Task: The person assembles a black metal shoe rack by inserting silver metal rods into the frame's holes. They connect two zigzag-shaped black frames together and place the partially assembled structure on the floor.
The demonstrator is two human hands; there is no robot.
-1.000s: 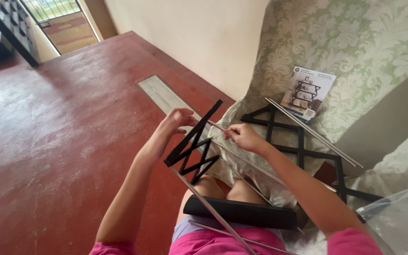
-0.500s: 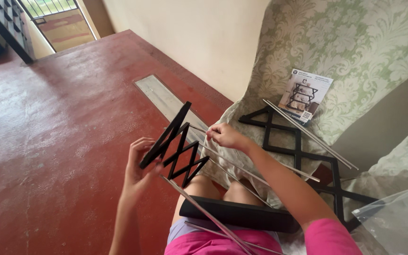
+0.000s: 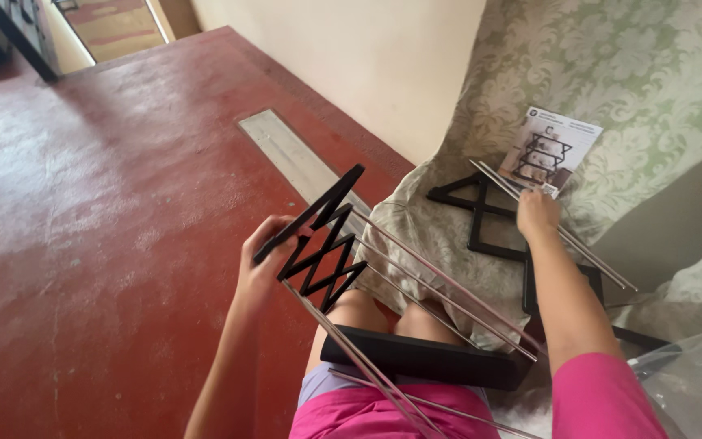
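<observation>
A person seated on a green-patterned sofa (image 3: 652,73) assembles a folding rack, the left hand (image 3: 263,258) closed around the black zigzag frame (image 3: 318,244) and holding it up over the knees, above the red floor (image 3: 107,211). Thin silver rods (image 3: 440,284) run from the frame to a black bar (image 3: 424,358) lying across the lap. The right hand (image 3: 536,213), at the frame half a second ago, has let go and reached out to the spare rods (image 3: 578,244) lying on the sofa beside the leaflet (image 3: 558,146). Whether its fingers have closed on a rod cannot be told. Another rod seems next to be fitted.
</observation>
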